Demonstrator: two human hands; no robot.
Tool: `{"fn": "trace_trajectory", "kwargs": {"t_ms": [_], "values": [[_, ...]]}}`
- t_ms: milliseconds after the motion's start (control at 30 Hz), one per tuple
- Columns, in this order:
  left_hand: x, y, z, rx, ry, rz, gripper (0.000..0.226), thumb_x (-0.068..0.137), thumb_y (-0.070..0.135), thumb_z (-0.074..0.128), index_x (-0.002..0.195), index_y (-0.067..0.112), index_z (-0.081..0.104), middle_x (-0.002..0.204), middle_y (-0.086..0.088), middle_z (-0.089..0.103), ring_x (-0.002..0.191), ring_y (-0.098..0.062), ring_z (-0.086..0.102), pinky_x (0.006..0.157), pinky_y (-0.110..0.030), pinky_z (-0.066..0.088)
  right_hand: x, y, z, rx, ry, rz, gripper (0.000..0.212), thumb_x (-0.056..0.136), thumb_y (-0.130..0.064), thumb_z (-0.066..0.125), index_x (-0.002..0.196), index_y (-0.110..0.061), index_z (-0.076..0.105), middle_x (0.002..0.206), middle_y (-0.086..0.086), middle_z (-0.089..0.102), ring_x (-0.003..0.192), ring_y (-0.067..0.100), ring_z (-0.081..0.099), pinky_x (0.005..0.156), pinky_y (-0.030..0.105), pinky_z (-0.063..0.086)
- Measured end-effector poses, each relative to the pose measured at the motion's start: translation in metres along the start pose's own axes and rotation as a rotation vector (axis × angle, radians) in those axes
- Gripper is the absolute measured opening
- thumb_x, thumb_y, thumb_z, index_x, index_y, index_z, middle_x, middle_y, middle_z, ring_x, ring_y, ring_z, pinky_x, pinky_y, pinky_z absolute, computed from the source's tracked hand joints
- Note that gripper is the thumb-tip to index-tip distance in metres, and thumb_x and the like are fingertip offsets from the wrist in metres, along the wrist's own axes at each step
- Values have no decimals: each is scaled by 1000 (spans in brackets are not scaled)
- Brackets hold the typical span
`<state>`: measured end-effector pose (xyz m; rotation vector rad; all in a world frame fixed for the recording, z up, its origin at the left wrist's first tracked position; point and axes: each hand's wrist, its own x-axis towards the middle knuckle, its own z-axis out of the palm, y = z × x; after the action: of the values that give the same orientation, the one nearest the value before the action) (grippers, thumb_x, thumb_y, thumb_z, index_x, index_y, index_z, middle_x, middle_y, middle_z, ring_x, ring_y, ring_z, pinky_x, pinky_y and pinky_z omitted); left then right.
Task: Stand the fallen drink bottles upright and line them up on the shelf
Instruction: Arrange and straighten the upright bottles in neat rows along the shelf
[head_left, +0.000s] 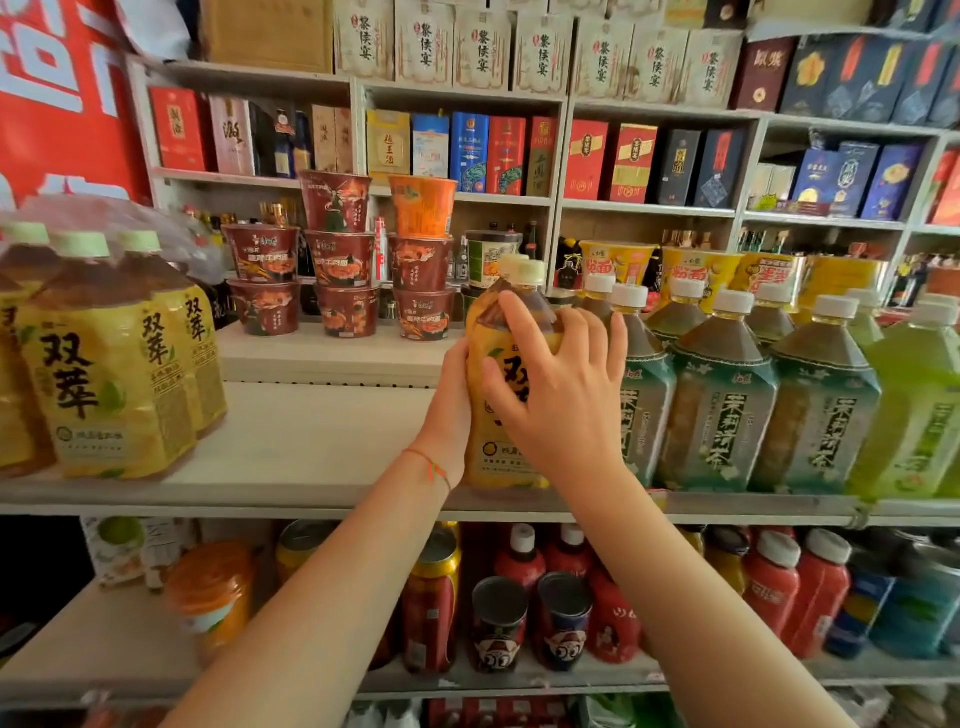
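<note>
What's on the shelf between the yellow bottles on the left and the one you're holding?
Nothing: in the head view, bare shelf lies between the shrink-wrapped yellow tea bottles and the yellow tea bottle held by both hands.

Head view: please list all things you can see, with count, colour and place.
Held bottle: one, yellow label, pale green cap, upright on the middle shelf.
Yellow tea bottles: three caps show, wrapped pack, left on the same shelf.
Jasmine tea bottles: a row, teal labels, white caps, right of the held bottle.
Green bottles: at least one, far right.
Noodle cups: stacked, mostly dark red, one orange, behind.
Boxes: many, red, blue, cream, upper shelves.
Cans and bottles: several, red, yellow, blue, lower shelf.
Left hand: grips the bottle's left side.
Right hand: grips its front.
</note>
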<state>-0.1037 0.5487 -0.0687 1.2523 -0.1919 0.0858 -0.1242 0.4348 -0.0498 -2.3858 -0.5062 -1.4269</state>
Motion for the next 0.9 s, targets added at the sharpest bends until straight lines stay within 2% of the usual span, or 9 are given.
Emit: {"fn": "trace_trajectory", "kwargs": {"t_ms": [133,233,300,400,533,633,733,833,900], "values": [[-8,8,2,124,37,57,47,103,56,33,94,40,77,95,3,78,86,-11,75,63,-27,60,-3,-13,6,53,100,1,50,95,-42,56,140,-21,58,138,27,50,137,44,39,120,59,18],[-18,15,-20,331,208,173,27,106,33,40,114,24,64,126,-10,66,120,-24,60,102,-40,51,-9,-38,15,133,247,-74,42,94,-31,58,131,-12,61,146,30,42,144,47,30,122,57,16],[-35,24,-49,465,421,385,33,101,34,44,129,26,59,145,-1,52,137,-15,45,114,-36,36,-11,-57,22,200,254,-109,39,92,-25,57,127,-7,59,146,29,42,145,45,28,122,57,17],[-68,47,-105,666,749,707,38,95,29,45,133,24,53,158,0,34,149,-13,24,121,-35,21,-12,-100,39,333,139,-126,36,89,-17,60,122,-2,59,138,25,49,139,43,37,118,57,24],[-94,77,-173,718,995,815,54,94,17,49,146,6,41,161,-15,28,150,-27,23,123,-43,19,-11,-163,63,687,-200,9,39,93,-18,61,129,-8,52,129,3,49,122,18,44,103,39,40],[-102,93,-217,561,991,710,59,96,26,44,153,13,33,160,-5,33,146,-19,29,119,-33,22,-9,-207,82,881,-467,148,52,96,-35,61,142,-23,40,135,-10,43,119,-2,35,99,24,32],[-101,105,-253,463,865,498,47,105,39,34,150,27,42,146,11,48,132,-9,43,108,-29,29,-4,-238,104,1002,-612,234,74,91,-54,64,150,-27,29,152,-2,41,130,2,37,101,26,32],[-101,113,-280,320,726,323,43,103,58,30,131,40,57,108,27,58,99,10,56,96,-28,38,3,-257,121,1130,-672,309,89,86,-59,69,154,-31,19,126,-29,45,101,-32,44,83,1,40],[-99,114,-295,177,602,228,48,100,66,30,120,42,66,108,15,72,100,-2,68,89,-35,52,8,-268,130,1180,-667,357,92,83,-55,74,153,-32,20,112,-36,42,92,-31,50,81,6,49]]}}
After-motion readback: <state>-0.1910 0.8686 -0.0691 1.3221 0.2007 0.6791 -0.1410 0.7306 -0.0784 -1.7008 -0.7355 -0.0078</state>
